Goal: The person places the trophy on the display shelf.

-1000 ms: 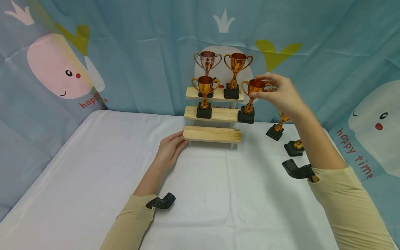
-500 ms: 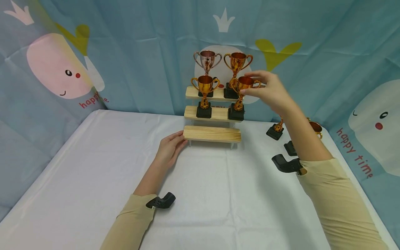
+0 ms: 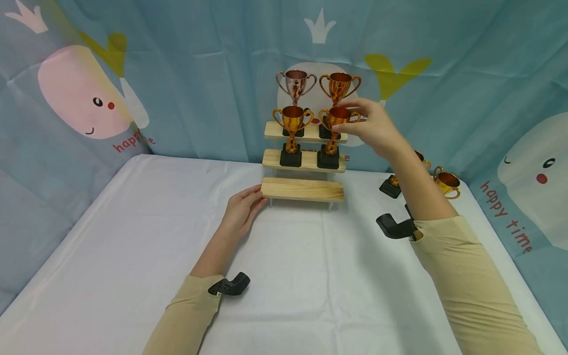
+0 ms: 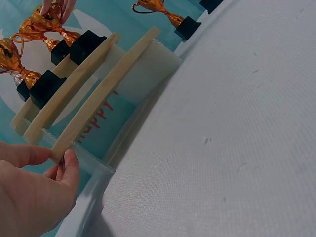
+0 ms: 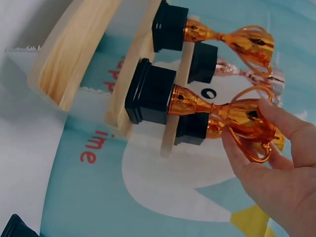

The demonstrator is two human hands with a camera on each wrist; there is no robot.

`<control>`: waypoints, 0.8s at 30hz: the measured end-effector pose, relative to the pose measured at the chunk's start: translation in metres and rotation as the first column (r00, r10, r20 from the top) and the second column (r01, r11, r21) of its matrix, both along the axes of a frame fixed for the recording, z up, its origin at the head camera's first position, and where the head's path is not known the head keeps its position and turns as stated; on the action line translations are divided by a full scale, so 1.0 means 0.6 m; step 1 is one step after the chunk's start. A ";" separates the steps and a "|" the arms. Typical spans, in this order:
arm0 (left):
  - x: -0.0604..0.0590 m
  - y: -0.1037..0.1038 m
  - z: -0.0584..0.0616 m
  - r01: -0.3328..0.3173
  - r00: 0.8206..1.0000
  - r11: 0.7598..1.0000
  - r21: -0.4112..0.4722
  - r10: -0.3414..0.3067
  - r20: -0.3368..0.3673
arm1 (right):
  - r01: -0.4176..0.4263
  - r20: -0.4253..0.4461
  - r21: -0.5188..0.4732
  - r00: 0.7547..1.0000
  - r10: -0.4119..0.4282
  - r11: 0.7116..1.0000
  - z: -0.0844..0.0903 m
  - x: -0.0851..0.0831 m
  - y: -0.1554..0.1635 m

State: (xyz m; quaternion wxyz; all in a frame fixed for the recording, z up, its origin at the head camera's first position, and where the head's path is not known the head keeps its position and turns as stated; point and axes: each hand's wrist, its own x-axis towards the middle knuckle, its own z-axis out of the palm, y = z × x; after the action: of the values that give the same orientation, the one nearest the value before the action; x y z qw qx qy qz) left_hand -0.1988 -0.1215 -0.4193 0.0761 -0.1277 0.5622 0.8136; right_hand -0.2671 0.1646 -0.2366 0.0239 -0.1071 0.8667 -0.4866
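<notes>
Right hand (image 3: 377, 129): pinches cup of trophy (image 3: 332, 135), fingers curled at its rim.
Trophy: base on middle step of stand (image 3: 303, 189), right of second trophy (image 3: 291, 135).
Left hand (image 3: 241, 209): relaxed, fingertips touching bottom step's left end.

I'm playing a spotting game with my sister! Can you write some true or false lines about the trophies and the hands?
1. The right hand holds a gold trophy by its cup. True.
2. That trophy's base sits on the bottom step. False: it is on the middle step.
3. The left hand touches the bottom step. True.
4. The top step holds no trophies. False: two stand there.
5. More trophies wait on the table at the right. True.
</notes>
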 end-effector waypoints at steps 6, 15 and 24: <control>0.000 0.001 0.002 -0.004 1.000 1.000 -0.006 0.004 0.006 | 0.003 0.009 0.006 1.000 -0.003 1.000 -0.003 -0.004 -0.005; 0.000 0.001 0.003 -0.004 1.000 1.000 -0.011 0.004 0.006 | -0.006 0.018 -0.006 1.000 0.006 1.000 -0.003 0.000 -0.008; -0.001 0.001 0.002 -0.005 1.000 1.000 -0.008 0.005 0.007 | -0.025 0.026 -0.014 0.999 0.026 1.000 -0.001 0.004 -0.007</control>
State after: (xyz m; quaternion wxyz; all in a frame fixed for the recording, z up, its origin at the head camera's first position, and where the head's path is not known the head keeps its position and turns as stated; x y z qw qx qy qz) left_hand -0.1992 -0.1209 -0.4182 0.0757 -0.1324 0.5650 0.8109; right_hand -0.2648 0.1602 -0.2369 0.0408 -0.1119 0.8615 -0.4936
